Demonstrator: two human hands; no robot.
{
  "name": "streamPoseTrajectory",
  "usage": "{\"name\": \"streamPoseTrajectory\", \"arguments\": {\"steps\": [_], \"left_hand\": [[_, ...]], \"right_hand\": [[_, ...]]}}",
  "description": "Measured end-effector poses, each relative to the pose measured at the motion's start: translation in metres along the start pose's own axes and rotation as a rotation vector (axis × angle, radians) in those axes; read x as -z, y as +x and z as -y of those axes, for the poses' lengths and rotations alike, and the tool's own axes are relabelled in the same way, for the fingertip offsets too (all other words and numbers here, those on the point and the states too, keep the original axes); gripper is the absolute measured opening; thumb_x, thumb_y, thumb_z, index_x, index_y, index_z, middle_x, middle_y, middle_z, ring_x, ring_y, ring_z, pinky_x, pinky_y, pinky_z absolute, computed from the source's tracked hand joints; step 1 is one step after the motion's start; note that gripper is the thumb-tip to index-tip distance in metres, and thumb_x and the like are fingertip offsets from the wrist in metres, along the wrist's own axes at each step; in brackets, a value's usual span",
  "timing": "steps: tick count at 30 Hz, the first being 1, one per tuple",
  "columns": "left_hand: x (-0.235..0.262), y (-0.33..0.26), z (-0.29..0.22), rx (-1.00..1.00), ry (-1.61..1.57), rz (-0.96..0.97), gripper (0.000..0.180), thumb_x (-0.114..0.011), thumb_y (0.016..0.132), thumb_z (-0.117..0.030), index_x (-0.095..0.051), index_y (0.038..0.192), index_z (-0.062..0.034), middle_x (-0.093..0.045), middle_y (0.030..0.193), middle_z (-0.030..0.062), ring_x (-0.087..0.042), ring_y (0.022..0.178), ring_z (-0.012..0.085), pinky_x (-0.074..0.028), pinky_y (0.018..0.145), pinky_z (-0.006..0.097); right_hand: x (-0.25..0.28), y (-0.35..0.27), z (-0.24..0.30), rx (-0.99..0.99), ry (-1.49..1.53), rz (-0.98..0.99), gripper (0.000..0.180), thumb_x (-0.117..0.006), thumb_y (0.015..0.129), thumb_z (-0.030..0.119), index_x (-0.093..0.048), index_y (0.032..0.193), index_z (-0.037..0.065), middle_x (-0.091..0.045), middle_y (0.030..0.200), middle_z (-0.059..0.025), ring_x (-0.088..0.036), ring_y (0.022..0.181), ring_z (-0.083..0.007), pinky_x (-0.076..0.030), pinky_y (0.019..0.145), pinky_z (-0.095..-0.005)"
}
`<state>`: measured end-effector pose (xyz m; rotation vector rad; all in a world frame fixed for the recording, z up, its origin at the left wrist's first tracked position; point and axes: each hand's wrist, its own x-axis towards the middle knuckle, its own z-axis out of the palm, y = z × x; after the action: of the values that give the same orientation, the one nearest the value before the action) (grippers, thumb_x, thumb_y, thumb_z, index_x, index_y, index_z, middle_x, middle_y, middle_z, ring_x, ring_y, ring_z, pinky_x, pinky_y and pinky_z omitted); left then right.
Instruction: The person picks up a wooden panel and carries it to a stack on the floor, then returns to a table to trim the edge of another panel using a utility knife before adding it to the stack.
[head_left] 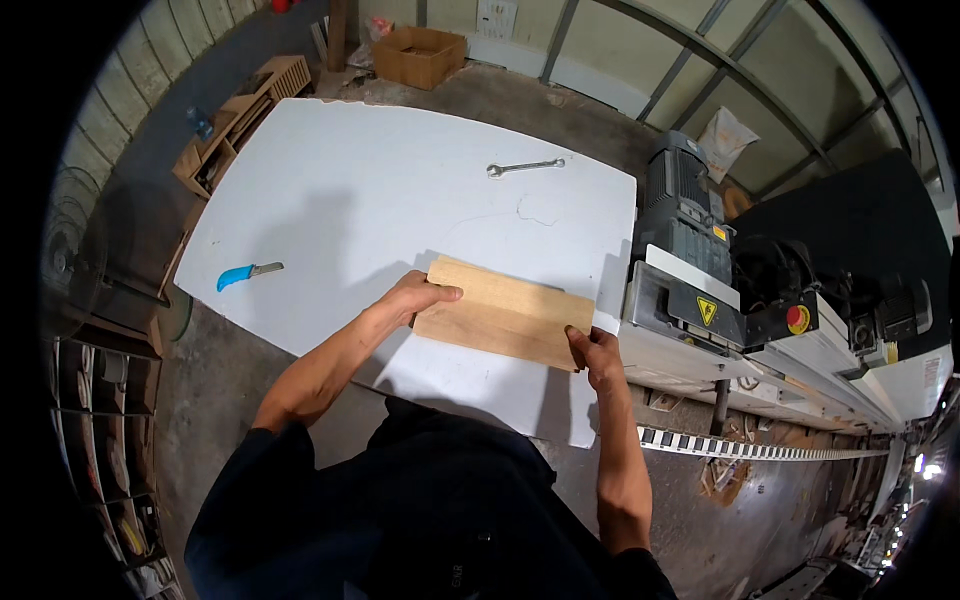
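Light wooden boards (pixel 505 314), seemingly two lying one against the other, are held in front of me over the white table. My left hand (pixel 420 293) grips their left end, thumb on the upper face. At the right end, my right hand (pixel 594 350) is closed on the near corner, its thumb on top and its other fingers mostly hidden. Farther back on the table lies a steel wrench (pixel 526 167). A knife with a blue handle (pixel 237 277) rests near the table's left edge.
The white table (pixel 400 160) adjoins a large machine on the right, with a grey motor (pixel 685 205) and a red stop button (pixel 797 319). A cardboard box (pixel 419 57) stands behind. Shelving (pixel 105 430) and a fan (pixel 85 240) are on the left.
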<state>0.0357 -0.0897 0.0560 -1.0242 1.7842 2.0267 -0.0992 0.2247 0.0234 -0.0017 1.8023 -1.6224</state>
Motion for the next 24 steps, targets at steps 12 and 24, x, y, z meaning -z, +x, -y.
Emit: {"name": "streamPoseTrajectory", "arguments": {"steps": [12, 24], "left_hand": [[-0.012, -0.035, 0.077, -0.862, 0.271, -0.314, 0.073, -0.080, 0.066, -0.010, -0.049, 0.130, -0.0008, -0.046, 0.132, 0.0153, -0.039, 0.127, 0.0286, -0.037, 0.105, 0.037], [-0.005, -0.023, 0.076, -0.744, 0.173, 0.032, 0.106, -0.076, 0.073, -0.006, -0.003, 0.149, -0.0021, -0.027, 0.150, 0.0160, -0.026, 0.139, 0.0252, -0.023, 0.112, 0.036]], "right_hand": [[0.000, -0.041, -0.041, 0.578, -0.191, -0.060, 0.083, -0.076, 0.071, -0.004, -0.033, 0.141, 0.005, -0.052, 0.125, -0.0051, -0.052, 0.112, -0.0172, -0.042, 0.097, -0.0294], [-0.003, -0.041, -0.044, 0.508, -0.058, 0.031, 0.089, -0.080, 0.072, 0.007, -0.028, 0.144, 0.007, -0.048, 0.132, -0.0054, -0.043, 0.123, -0.0175, -0.035, 0.104, -0.0318]]}}
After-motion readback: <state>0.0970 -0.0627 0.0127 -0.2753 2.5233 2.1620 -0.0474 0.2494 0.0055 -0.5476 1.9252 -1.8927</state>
